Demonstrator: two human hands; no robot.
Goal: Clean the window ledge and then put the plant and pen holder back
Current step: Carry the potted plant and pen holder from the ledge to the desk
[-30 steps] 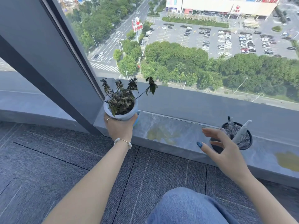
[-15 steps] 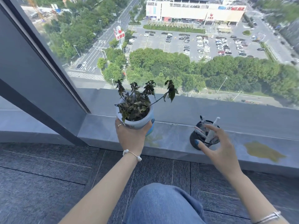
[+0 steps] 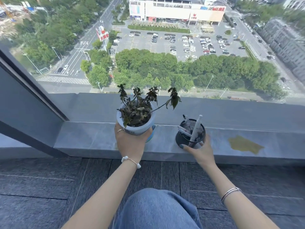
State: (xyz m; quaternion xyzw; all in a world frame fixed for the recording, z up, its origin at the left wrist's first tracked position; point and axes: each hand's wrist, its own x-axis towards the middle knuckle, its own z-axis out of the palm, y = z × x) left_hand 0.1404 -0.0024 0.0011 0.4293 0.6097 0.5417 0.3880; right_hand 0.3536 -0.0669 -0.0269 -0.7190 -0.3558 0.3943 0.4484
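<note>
A wilted dark-leaved plant [image 3: 138, 106] grows in a white pot [image 3: 140, 128] with a blue base. My left hand [image 3: 130, 142] is wrapped around the pot's near side, holding it over the grey stone window ledge [image 3: 92, 139]. I cannot tell whether the pot touches the ledge. To its right a black mesh pen holder [image 3: 190, 134] with several white pens stands on the ledge. My right hand [image 3: 200, 152] cups its near side, thumb on the left and fingers curled around the right.
A yellow-green stain [image 3: 244, 144] marks the ledge to the right of the pen holder. The window glass rises behind the ledge, with a dark slanted frame [image 3: 31, 100] at the left. Grey carpet tiles [image 3: 41, 187] and my jeans-clad knee [image 3: 156, 210] lie below.
My left hand has carried the plant to the right along the ledge. My right hand has reached the pen holder and closed around its near side.
</note>
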